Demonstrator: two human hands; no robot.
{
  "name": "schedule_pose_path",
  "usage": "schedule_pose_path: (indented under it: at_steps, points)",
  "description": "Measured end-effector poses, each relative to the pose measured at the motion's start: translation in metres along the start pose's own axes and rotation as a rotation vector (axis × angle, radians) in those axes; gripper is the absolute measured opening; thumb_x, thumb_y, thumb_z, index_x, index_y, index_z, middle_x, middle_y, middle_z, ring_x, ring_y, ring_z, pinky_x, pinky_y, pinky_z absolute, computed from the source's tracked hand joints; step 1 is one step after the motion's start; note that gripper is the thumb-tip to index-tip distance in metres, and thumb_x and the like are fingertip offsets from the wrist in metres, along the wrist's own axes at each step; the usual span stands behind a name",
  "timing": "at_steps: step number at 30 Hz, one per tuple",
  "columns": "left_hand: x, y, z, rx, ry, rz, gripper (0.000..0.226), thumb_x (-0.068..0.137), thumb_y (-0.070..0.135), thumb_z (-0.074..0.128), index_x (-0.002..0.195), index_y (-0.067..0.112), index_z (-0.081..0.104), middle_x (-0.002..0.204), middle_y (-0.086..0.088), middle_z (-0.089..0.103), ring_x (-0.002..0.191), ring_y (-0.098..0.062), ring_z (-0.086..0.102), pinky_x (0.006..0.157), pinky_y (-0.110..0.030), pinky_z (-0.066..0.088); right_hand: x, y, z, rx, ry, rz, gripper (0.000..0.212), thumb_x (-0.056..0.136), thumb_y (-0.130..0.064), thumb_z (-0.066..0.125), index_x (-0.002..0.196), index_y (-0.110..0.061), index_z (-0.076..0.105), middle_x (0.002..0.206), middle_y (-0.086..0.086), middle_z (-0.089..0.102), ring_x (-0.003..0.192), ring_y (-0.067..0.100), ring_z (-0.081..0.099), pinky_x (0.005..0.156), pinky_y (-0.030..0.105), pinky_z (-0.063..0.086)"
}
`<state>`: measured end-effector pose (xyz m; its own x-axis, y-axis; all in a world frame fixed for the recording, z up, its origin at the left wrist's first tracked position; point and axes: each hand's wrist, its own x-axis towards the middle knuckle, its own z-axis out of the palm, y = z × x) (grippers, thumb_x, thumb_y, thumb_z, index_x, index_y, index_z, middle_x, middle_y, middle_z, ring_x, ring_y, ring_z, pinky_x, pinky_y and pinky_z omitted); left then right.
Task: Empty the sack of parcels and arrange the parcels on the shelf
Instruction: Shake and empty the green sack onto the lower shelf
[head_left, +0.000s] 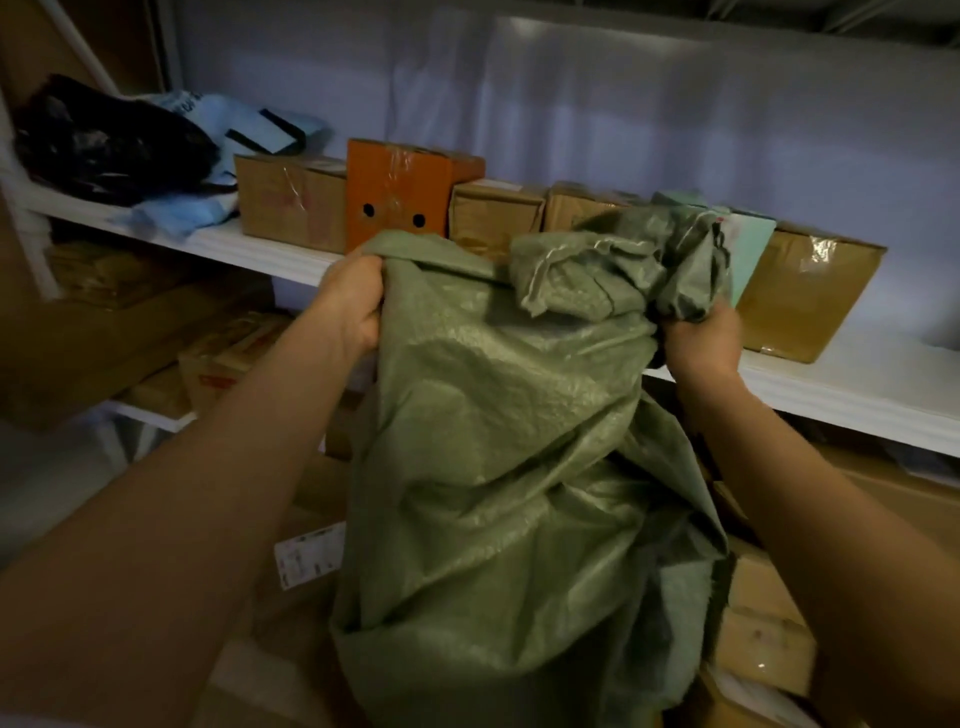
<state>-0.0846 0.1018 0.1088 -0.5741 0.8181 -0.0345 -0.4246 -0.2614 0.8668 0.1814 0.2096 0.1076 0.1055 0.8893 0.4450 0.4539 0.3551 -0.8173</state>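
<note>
While both arms reach forward, the left hand (353, 301) and right hand (701, 338) each clutch a bunch of the sack (509, 441), hanging before the shelf (270, 249). It looks limp, light and slick; I'd grip gathered folds. Boxes (810, 291) line the shelf behind.

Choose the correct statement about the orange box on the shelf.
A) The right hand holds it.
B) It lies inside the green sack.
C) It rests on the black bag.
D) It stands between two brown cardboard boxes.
D: the orange box stands on the white shelf with a brown cardboard box on either side.
</note>
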Motion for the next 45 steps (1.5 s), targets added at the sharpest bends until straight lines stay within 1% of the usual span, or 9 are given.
schedule_pose_path:
  at_steps: [7,11,15,19,24,30,36,42,45]
  points:
    - [-0.003,0.045,0.018,-0.074,-0.167,0.296,0.017,0.093,0.027,0.051,0.102,0.016,0.061,0.085,-0.004,0.067,0.076,-0.019,0.067,0.065,-0.029,0.056,0.029,-0.044,-0.007,0.089,0.082,-0.118,0.027,0.084,-0.004,0.046,0.106,0.0,0.062,0.108,0.022,0.065,0.102,0.037,0.06,0.091,0.051,0.05]
    - [0.004,0.005,-0.019,0.957,-0.019,0.264,0.029,0.099,0.021,0.043,0.118,0.009,0.061,0.119,-0.017,0.062,0.112,-0.035,0.058,0.097,-0.041,0.046,0.017,-0.015,-0.001,-0.033,0.031,-0.099,0.024,0.087,-0.003,0.048,0.104,0.003,0.063,0.107,0.028,0.064,0.101,0.042,0.059,0.087,0.046,0.049]
    - [-0.017,-0.026,-0.028,1.668,-0.475,-0.044,0.083,0.08,0.024,0.071,0.147,0.015,0.023,0.149,-0.013,0.034,0.133,-0.029,0.037,0.111,-0.039,0.033,-0.001,0.011,0.01,-0.065,-0.02,0.024,0.011,0.088,-0.001,0.047,0.087,0.0,0.058,0.094,0.028,0.061,0.092,0.042,0.059,0.071,0.04,0.042]
    - [-0.032,-0.041,0.015,1.113,-0.56,0.113,0.136,0.05,0.043,0.089,0.148,0.042,-0.007,0.16,0.006,0.003,0.145,-0.024,0.018,0.118,-0.045,0.022,-0.007,0.012,0.02,-0.079,-0.03,0.053,0.018,0.092,-0.01,0.05,0.099,0.001,0.062,0.101,0.024,0.064,0.095,0.039,0.059,0.073,0.035,0.04]
    - [-0.031,-0.045,0.046,0.702,-0.149,0.3,0.042,0.089,0.03,0.061,0.127,0.012,0.056,0.129,-0.008,0.059,0.121,-0.026,0.054,0.103,-0.035,0.042,-0.016,0.004,0.014,0.081,-0.313,-0.015,0.045,0.082,-0.025,0.071,0.123,-0.014,0.054,0.115,0.005,0.064,0.104,0.026,0.061,0.088,0.039,0.051]
    - [0.002,-0.011,0.017,0.259,0.195,0.165,0.023,0.095,0.026,0.047,0.113,0.015,0.059,0.117,-0.014,0.063,0.106,-0.033,0.061,0.094,-0.053,0.05,-0.004,0.013,-0.024,0.468,-0.557,0.292,0.07,0.066,-0.044,0.08,0.125,-0.017,0.052,0.118,0.006,0.065,0.105,0.024,0.062,0.085,0.04,0.053]
    - [0.012,0.025,-0.025,0.247,0.324,0.227,0.038,0.09,0.032,0.046,0.124,0.018,0.056,0.127,-0.015,0.059,0.109,-0.033,0.058,0.09,-0.041,0.051,0.021,0.029,-0.069,0.485,0.076,0.465,0.037,0.081,-0.015,0.071,0.115,-0.007,0.059,0.117,0.013,0.064,0.101,0.032,0.062,0.089,0.041,0.051]
    - [-0.011,0.024,-0.018,0.56,0.003,0.103,0.114,0.042,0.054,0.089,0.139,0.024,0.037,0.126,0.002,0.058,0.112,-0.027,0.059,0.098,-0.047,0.047,0.011,0.015,-0.068,0.39,-0.069,0.499,0.035,0.084,-0.004,0.067,0.117,0.002,0.057,0.102,0.018,0.062,0.089,0.031,0.06,0.08,0.039,0.048]
    - [-0.011,0.021,-0.006,1.064,0.201,0.235,0.096,0.051,0.043,0.09,0.129,0.01,0.045,0.121,-0.01,0.057,0.112,-0.033,0.055,0.096,-0.044,0.047,0.013,0.004,-0.059,0.313,-0.157,0.501,0.034,0.081,-0.007,0.071,0.11,0.004,0.057,0.095,0.018,0.062,0.084,0.032,0.061,0.077,0.04,0.05]
